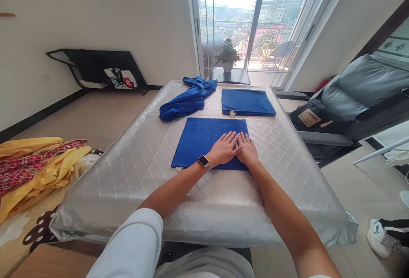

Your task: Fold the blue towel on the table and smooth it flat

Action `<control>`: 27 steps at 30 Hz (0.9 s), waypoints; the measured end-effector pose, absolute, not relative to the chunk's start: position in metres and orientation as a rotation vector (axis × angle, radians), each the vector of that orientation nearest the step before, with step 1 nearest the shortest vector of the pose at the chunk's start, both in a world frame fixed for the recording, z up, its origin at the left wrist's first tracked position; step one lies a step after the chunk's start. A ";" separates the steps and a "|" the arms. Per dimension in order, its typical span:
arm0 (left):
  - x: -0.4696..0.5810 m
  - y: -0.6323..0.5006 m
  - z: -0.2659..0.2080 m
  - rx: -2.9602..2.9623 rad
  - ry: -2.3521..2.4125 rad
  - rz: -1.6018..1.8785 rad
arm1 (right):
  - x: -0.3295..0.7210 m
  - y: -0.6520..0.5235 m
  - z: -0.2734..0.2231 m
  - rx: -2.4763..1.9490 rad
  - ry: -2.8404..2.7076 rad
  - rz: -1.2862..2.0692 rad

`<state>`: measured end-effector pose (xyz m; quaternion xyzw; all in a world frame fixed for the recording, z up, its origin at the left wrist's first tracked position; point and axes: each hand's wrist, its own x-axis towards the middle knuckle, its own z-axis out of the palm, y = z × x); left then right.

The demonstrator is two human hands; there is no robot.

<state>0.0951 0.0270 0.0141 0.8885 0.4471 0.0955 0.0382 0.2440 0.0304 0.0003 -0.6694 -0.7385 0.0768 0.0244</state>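
Note:
A blue towel [200,139] lies flat, squared to a rectangle, on the silver quilted tablecloth [137,176] in front of me. My left hand [223,149], with a watch on its wrist, rests palm down on the towel's right part, fingers stretched out. Beside it, my right hand [246,148] presses flat near the towel's right edge; the two hands touch at the thumbs. Beyond them sits a neat stack of folded blue towels [248,101] with a white tag at its front. A crumpled blue towel [190,99] lies in a loose heap at the far left.
On the right stands a dark grey armchair [348,86] with a black bag on it. Yellow and red plaid clothes [41,163] lie on the left. A potted plant [227,54] stands on a chair past the table's far edge, before the sliding glass door.

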 end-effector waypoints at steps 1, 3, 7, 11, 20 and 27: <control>0.099 0.033 0.009 2.697 1.398 0.296 | 0.244 0.031 0.000 -2.076 -2.282 0.237; 0.099 0.039 -0.001 2.652 1.438 0.298 | 0.244 0.032 0.000 -2.082 -2.274 0.230; 0.080 0.038 -0.012 2.628 1.474 0.302 | 0.242 0.033 -0.001 -2.088 -2.256 0.238; 0.048 0.044 -0.008 2.550 1.591 0.243 | 0.242 0.033 0.001 -2.093 -2.239 0.255; -0.060 0.058 -0.014 2.329 1.960 0.200 | 0.242 0.032 0.003 -2.116 -2.262 0.238; -0.076 0.056 -0.017 2.232 2.029 0.237 | 0.243 0.032 0.003 -2.127 -2.254 0.231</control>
